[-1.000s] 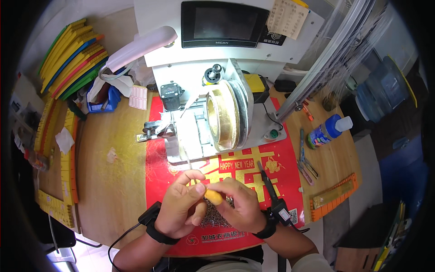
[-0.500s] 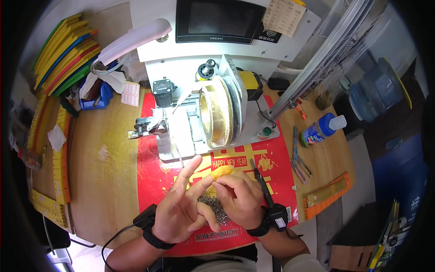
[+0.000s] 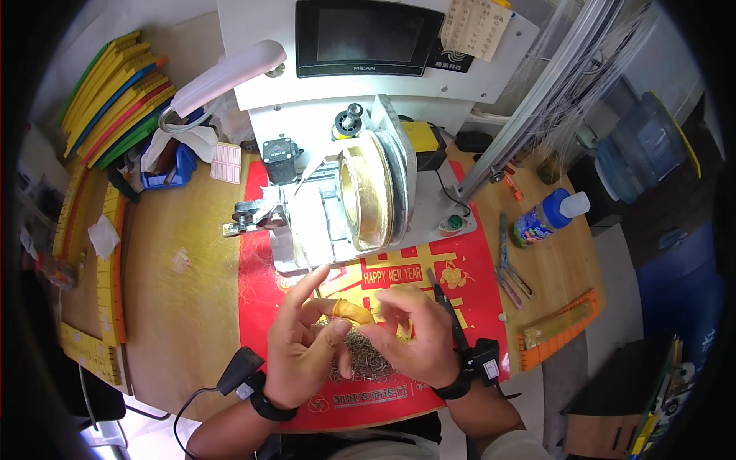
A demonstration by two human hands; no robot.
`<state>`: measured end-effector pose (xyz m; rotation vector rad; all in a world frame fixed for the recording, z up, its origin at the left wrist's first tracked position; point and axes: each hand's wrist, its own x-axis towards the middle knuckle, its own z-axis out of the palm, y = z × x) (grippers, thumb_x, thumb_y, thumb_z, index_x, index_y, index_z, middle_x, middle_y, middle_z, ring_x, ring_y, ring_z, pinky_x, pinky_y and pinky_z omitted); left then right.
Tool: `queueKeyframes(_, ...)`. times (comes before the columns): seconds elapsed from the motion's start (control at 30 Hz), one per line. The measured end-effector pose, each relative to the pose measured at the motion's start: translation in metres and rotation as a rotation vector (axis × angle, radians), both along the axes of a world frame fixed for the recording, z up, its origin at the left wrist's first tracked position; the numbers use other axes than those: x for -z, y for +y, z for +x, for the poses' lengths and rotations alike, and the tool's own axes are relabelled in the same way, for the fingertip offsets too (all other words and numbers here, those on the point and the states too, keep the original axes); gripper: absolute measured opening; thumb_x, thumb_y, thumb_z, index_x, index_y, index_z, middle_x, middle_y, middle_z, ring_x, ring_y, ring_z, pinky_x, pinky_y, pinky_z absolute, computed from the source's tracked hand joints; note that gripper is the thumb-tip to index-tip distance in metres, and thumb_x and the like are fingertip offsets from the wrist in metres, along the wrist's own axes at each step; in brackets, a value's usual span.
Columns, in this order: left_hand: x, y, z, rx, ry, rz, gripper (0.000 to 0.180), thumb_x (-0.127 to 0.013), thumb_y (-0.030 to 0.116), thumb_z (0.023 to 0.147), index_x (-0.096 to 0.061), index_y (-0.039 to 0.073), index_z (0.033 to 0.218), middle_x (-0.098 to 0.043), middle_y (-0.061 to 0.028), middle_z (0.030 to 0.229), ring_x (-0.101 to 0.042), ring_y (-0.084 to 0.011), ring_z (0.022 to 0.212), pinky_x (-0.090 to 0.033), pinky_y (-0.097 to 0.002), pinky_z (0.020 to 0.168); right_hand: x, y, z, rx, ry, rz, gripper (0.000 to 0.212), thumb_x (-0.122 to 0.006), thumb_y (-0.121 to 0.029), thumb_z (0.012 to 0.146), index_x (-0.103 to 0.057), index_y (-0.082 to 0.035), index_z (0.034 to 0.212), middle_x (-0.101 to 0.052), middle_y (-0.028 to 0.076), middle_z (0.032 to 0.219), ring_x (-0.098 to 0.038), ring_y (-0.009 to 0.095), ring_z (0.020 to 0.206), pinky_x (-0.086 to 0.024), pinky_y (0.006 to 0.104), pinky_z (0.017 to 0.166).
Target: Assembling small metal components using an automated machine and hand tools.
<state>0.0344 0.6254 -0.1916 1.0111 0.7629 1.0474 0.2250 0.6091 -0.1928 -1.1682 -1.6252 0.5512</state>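
Clock directions are taken from a small yellow finger sleeve (image 3: pixel 354 312), just in front of the wearer's body. Nearest, at 7 and 4 o'clock, black straps (image 3: pixel 274 405) circle the two wrists. The left hand (image 3: pixel 303 353), at 8 o'clock, has its fingers apart: the forefinger points up, the thumb lies near the sleeve, and the sleeve appears to cover the tip of another finger. The right hand (image 3: pixel 418 341), at 4 o'clock, curves toward the sleeve's far end, thumb and forefinger apart; whether they touch it, I cannot tell.

Below, at 6 o'clock, a heap of small metal pieces (image 3: pixel 360 358) lies on a red mat (image 3: pixel 261 349) with gold designs. At 3 o'clock, a dark slim tool (image 3: pixel 446 307) rests beside the right hand; farther out is an orange-edged tray (image 3: pixel 529 358). Between 2 and 3 are hand tools (image 3: pixel 506 280), and at 2 a blue-capped bottle (image 3: pixel 540 224).

Beyond the mat's gold pattern, at 12 o'clock, a gold reel (image 3: pixel 368 192) stands upright on a white machine (image 3: pixel 307 115). A pale lamp (image 3: pixel 230 77) reaches in from 11. At 10 are a blue bin (image 3: pixel 181 170) and, beyond it, stacked yellow trays (image 3: pixel 115 100). Farthest, at 12, is a dark screen (image 3: pixel 368 36).
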Motion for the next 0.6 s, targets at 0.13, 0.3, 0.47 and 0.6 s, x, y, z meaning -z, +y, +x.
queueKeyframes(0.13,-0.006,0.001,-0.003,0.065,-0.052,-0.021,0.067,-0.057,-0.004,0.102,-0.024,0.006,0.159,-0.068,-0.0183,0.112,-0.068,-0.0157,0.063,-0.054,-0.0248,0.05,0.009,0.004,0.001,-0.13,0.023,0.024,0.029,-0.077,-0.007,0.092,-0.064,0.0,0.116,-0.072,0.014,0.093,-0.071,0.021,0.074,-0.055,0.0309,0.064)
queueKeyframes(0.3,-0.003,0.001,0.0,0.035,-0.022,0.03,0.065,-0.057,0.0,0.102,-0.024,0.005,0.159,-0.07,-0.0183,0.103,-0.065,-0.0169,0.056,-0.051,-0.0255,0.046,0.013,0.001,0.001,-0.161,0.122,-0.046,0.026,-0.072,-0.009,0.097,-0.064,0.002,0.119,-0.072,0.013,0.1,-0.071,0.018,0.081,-0.057,0.0276,0.073)
queueKeyframes(0.47,-0.008,0.008,-0.013,0.204,-0.159,-0.083,0.059,-0.057,0.01,0.104,-0.028,0.005,0.155,-0.069,-0.0193,0.095,-0.06,-0.0182,0.046,-0.045,-0.0256,0.04,0.003,0.003,0.01,-0.434,0.617,-0.56,0.019,-0.065,-0.007,0.102,-0.064,0.005,0.116,-0.072,0.012,0.104,-0.071,0.013,0.088,-0.058,0.0282,0.078)
queueKeyframes(0.6,-0.005,0.013,-0.019,0.325,-0.138,-0.124,0.052,-0.054,0.01,0.105,-0.032,0.006,0.152,-0.07,-0.0179,0.092,-0.057,-0.0147,0.047,-0.042,-0.024,0.042,0.003,0.005,0.016,-0.52,0.374,-0.447,0.016,-0.061,-0.001,0.102,-0.063,0.005,0.117,-0.072,0.011,0.099,-0.07,0.012,0.081,-0.058,0.0254,0.07)
